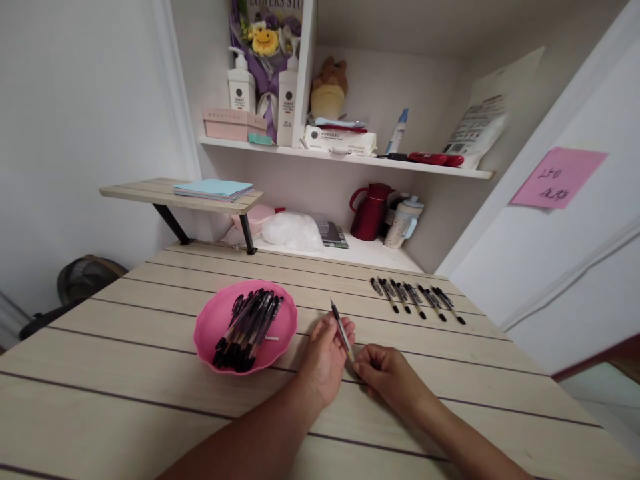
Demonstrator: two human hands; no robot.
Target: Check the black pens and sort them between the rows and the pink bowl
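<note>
**Item 1. Pen** (341, 327). One slim pen held between both hands just above the table (150, 413), slanted, with its dark tip pointing away from the person. Whether the tip is capped is too small to tell.

**Item 2. Left hand** (324, 357). Fingers are closed on the middle of the barrel, from the side. This grip seems to steady the pen against turning.

**Item 3. Right hand** (387, 375). Thumb and fingers are pinched on the pen's near end. The hand lies low on the tabletop, which gives it support.

**Item 4. Pink bowl** (200, 328). It stands near the grip, to its left, and does not touch the left hand. It holds a heap of loose pens (247, 327), and its raised rim keeps them from rolling off.

**Item 5. Row of pens** (417, 299). These lie beyond the grip and to its right, side by side and roughly parallel, tips toward the near right. They are set apart from one another, so each can be reached singly.

**Item 6. Open room.** There is bare board between the grip and the row, and more on the near side of both forearms. The table's far edge meets a shelf alcove with a red jug (370, 212), well beyond the grip. To the right the board ends against a white door.
</note>
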